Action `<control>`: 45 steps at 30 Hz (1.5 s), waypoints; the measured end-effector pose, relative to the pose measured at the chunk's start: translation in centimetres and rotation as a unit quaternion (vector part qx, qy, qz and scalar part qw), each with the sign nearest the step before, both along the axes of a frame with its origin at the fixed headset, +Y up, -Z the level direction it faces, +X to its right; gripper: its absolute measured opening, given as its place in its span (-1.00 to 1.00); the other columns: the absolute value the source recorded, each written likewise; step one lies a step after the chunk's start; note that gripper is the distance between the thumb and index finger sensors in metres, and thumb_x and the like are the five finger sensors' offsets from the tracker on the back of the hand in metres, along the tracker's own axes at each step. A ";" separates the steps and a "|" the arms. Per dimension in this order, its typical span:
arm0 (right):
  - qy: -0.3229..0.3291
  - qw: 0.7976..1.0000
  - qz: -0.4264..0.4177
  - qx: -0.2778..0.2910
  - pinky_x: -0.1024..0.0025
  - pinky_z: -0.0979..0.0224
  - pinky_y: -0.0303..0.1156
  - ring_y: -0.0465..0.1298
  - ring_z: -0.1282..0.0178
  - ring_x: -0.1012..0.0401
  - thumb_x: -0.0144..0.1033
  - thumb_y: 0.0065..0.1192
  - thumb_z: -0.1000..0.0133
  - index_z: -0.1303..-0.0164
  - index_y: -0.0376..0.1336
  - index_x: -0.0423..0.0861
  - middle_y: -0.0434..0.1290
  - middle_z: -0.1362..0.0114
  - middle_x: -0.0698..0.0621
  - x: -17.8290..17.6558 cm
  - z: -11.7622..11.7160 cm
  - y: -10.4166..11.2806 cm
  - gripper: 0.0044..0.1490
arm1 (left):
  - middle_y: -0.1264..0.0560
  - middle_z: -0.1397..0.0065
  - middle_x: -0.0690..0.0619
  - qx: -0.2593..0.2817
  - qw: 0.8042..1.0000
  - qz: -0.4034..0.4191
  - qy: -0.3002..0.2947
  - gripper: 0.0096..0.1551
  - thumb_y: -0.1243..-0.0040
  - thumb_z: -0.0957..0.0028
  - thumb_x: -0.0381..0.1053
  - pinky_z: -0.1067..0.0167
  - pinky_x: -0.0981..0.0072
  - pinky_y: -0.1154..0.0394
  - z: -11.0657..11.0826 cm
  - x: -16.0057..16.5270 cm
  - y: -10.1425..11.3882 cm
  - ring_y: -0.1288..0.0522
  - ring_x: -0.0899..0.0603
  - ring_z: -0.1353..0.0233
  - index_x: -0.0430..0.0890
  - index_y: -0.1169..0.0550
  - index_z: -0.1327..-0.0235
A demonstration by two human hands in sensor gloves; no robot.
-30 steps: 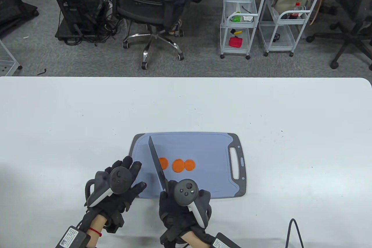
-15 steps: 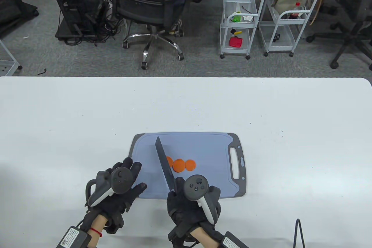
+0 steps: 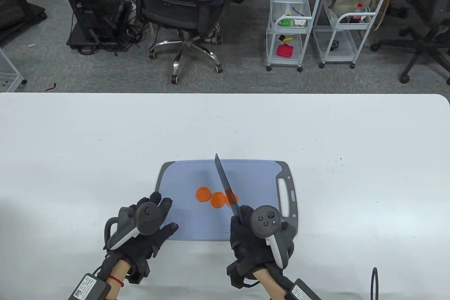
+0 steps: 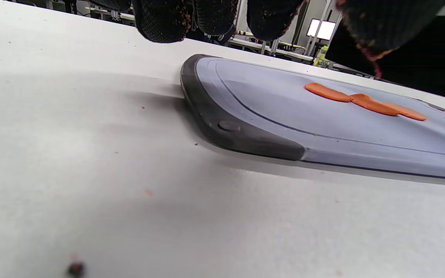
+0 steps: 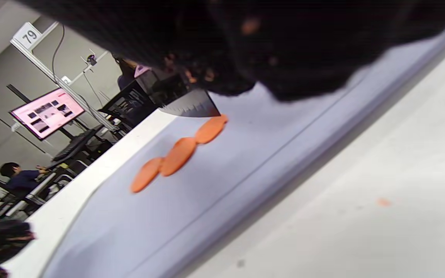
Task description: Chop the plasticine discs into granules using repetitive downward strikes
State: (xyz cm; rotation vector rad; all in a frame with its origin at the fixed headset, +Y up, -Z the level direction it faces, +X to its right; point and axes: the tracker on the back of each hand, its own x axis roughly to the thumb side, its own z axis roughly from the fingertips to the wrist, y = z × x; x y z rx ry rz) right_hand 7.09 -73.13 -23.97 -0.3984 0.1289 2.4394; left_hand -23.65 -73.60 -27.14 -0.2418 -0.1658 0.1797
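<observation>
Table view: right hand (image 3: 258, 240) gripping knife (image 3: 226, 185) over rightmost of three discs (image 3: 217, 199) on board (image 3: 253, 173), ready to strike; left wrist view: left hand (image 3: 140, 229) spread beside board corner, steadying; right wrist view: blade above discs.

Office chair (image 3: 182, 1) behind white table (image 3: 70, 145); two wire carts (image 3: 291, 25); monitor (image 5: 46, 112).

Office or lab workspace, not a kitchen. Grey carpet floor (image 3: 246, 78), black swivel chair (image 3: 182, 8), PC tower (image 3: 88, 1) with tangled cables, two white wheeled carts (image 3: 291, 25) holding supplies. Wall monitor (image 5: 46, 112) and a numbered sign "79" (image 5: 29, 35) behind the white table (image 3: 105, 138).
</observation>
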 end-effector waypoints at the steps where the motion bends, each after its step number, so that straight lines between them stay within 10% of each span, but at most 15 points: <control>1: -0.006 1.000 0.005 0.001 0.13 0.37 0.60 0.69 0.62 0.14 -0.04 0.27 -0.12 -0.39 0.34 -0.14 0.64 0.04 -0.04 0.1 0.0 -0.2 -0.31 | -0.10 -0.82 -0.08 0.000 1.000 0.001 0.000 -0.05 0.05 0.10 0.47 -0.52 -0.37 -0.10 0.0 0.0 0.0 -0.22 -0.43 -0.69 0.15 -0.25 -0.63; 45: 0.002 0.991 0.128 -0.031 0.17 0.61 0.61 0.69 0.80 0.17 0.00 0.25 -0.12 -0.23 0.36 -0.18 0.63 0.23 0.02 -2.0 -2.8 -1.7 -0.37 | -0.08 -0.82 -0.09 0.000 1.000 -0.001 -0.005 -0.05 0.05 0.10 0.47 -0.52 -0.37 -0.09 -0.1 0.1 -0.4 -0.19 -0.44 -0.70 0.16 -0.25 -0.63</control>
